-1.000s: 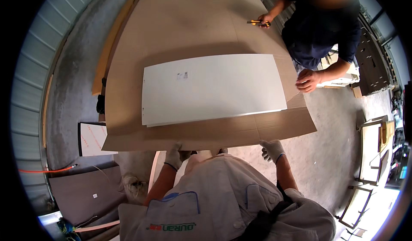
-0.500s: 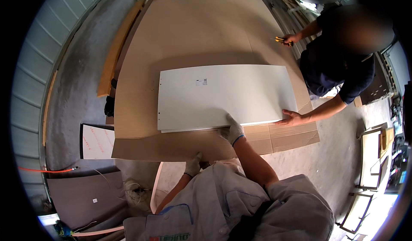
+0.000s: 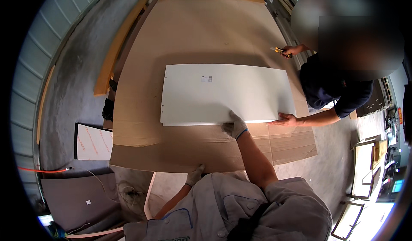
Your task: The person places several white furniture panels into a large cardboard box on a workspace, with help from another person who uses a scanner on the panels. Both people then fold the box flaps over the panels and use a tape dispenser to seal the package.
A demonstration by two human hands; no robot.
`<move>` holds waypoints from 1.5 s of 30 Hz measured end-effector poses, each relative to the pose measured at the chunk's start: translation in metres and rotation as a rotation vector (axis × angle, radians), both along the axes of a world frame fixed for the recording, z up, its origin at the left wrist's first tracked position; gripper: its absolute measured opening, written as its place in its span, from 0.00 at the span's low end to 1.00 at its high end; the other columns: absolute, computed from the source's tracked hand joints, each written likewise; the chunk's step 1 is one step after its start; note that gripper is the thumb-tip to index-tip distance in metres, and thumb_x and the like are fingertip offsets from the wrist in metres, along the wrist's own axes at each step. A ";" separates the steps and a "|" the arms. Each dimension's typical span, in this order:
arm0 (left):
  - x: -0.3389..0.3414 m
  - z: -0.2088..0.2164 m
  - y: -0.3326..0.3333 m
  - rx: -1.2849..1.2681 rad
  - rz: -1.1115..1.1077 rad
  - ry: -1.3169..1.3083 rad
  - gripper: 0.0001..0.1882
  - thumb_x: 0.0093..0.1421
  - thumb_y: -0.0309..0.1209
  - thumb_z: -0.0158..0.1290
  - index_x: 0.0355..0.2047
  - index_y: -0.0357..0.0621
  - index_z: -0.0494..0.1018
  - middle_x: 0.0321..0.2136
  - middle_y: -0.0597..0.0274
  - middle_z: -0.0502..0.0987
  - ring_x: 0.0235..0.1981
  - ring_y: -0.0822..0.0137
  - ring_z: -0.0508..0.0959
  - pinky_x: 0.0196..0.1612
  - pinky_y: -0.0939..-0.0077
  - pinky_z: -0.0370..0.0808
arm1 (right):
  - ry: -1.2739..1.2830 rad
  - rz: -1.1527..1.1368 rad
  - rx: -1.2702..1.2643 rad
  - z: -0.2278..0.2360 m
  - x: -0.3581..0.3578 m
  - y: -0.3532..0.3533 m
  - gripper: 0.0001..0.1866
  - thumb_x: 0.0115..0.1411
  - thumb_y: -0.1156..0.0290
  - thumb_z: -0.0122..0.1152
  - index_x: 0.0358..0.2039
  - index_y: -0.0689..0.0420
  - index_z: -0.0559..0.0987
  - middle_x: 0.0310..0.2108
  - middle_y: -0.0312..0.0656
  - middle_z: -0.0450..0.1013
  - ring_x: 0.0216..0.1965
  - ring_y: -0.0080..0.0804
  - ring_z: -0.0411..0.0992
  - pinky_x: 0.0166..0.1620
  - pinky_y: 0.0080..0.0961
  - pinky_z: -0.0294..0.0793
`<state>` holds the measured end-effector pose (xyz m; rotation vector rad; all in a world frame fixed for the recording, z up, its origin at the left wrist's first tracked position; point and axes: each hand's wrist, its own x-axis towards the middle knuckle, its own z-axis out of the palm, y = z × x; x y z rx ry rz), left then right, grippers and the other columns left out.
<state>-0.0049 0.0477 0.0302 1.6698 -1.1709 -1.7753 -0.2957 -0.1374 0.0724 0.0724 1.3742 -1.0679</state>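
Note:
A white rectangular panel (image 3: 214,97) with a small label lies flat on a large brown cardboard sheet (image 3: 206,30). A second white edge shows just under its near side. My gloved right hand (image 3: 235,126) grips the near edge, thumb on top and the other fingers down at the edge, partly hidden. At the cardboard's near edge, my gloved left hand (image 3: 195,175) holds the sheet with its thumb on top; its other fingers are mostly hidden. To the right, a co-worker's hand (image 3: 285,120) rests against the panel's near right corner. Their other hand holds a yellow utility knife (image 3: 282,51).
The co-worker (image 3: 330,77) leans in at the right side. A long wooden board (image 3: 116,52) runs along the left. A white printed sheet (image 3: 95,142), a dark grey panel (image 3: 81,198) and an orange hose (image 3: 45,170) are at lower left. Frames (image 3: 365,168) stand at right.
The white panel has slid farther from the cardboard's near edge, my right hand moving with it. The co-worker leans farther in, and their hand has shifted along the panel's edge.

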 end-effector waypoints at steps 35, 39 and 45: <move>-0.144 0.114 -0.361 0.062 0.525 0.277 0.17 0.73 0.33 0.52 0.24 0.45 0.65 0.23 0.65 0.70 0.18 0.73 0.72 0.19 0.78 0.66 | 1.811 0.693 -0.520 0.017 -0.156 -0.110 0.15 0.64 0.60 0.65 0.46 0.55 0.81 0.67 0.55 0.67 0.73 0.55 0.57 0.78 0.54 0.46; -0.137 0.074 -0.343 -0.084 0.545 0.322 0.13 0.72 0.34 0.55 0.32 0.39 0.74 0.27 0.57 0.77 0.24 0.64 0.81 0.26 0.73 0.77 | 1.780 0.753 -0.537 0.019 -0.151 -0.117 0.19 0.65 0.59 0.63 0.51 0.56 0.80 0.68 0.54 0.66 0.74 0.54 0.56 0.77 0.54 0.48; -0.158 0.071 -0.307 -1.186 -0.014 -0.591 0.17 0.58 0.34 0.65 0.47 0.42 0.80 0.42 0.53 0.81 0.47 0.49 0.82 0.51 0.54 0.80 | 1.835 0.826 -0.609 0.010 -0.166 -0.191 0.33 0.65 0.57 0.62 0.66 0.59 0.70 0.71 0.56 0.62 0.75 0.55 0.56 0.76 0.54 0.50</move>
